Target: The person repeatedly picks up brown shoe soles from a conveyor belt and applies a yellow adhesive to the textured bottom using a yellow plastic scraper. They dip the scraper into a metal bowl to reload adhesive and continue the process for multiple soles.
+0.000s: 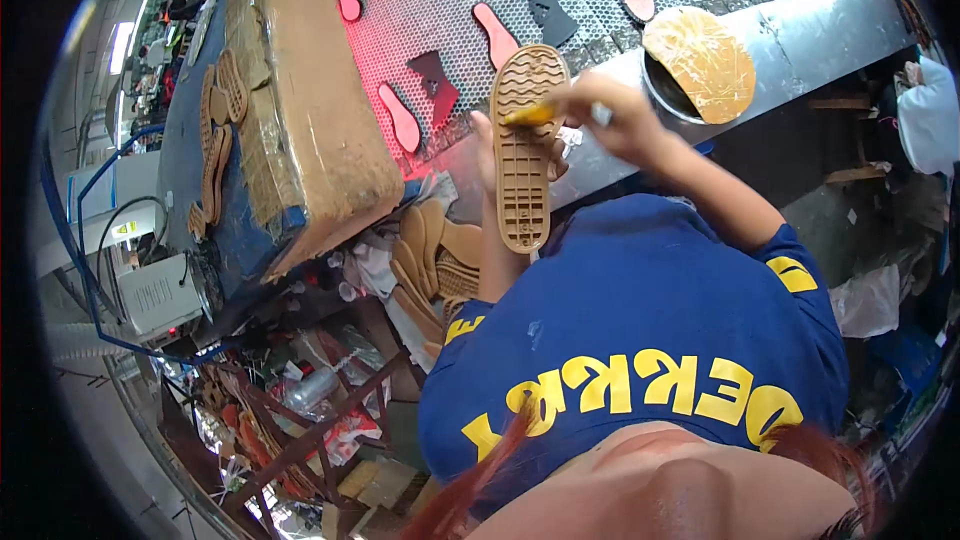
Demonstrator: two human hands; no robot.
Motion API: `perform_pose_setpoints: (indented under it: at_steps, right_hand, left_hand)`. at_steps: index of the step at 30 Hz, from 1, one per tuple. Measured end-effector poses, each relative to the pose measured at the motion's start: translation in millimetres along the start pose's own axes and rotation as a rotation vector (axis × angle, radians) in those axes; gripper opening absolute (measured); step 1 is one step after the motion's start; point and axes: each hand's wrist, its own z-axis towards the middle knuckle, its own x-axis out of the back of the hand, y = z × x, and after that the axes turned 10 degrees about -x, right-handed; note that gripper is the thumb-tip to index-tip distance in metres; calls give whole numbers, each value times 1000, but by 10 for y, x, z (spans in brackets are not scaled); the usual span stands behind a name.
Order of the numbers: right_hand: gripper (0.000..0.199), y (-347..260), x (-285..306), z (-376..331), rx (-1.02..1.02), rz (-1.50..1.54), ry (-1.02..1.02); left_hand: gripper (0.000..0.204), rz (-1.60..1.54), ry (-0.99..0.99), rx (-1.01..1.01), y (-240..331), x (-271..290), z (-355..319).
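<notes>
One tan shoe sole [524, 198] is at the frame's upper centre, gripped by the left hand [487, 155], while the right hand [618, 115] pinches a small yellow object [530, 116] over its tread. Pink insoles [400, 118] lie above.

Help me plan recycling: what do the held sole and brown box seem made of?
Sole: probably matte rubber or moulded plastic, given its crisp waves and grid. Box: likely cardboard, dull brown with worn edges and glossy patches resembling tape.
</notes>
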Motion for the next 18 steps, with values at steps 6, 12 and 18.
perform_pose_setpoints:
  at_steps: [6,12,18]
  right_hand:
    - [31,-71,76,126,150,-263,-12]
    - [31,67,91,5,-68,-64,-54]
    - [32,-317,-229,-247,310,-217,-132]
  left_hand:
    - [90,59,-11,2,8,-170,15]
    - [89,57,-22,16,5,-143,-17]
    - [83,-85,-17,-16,28,-10,37]
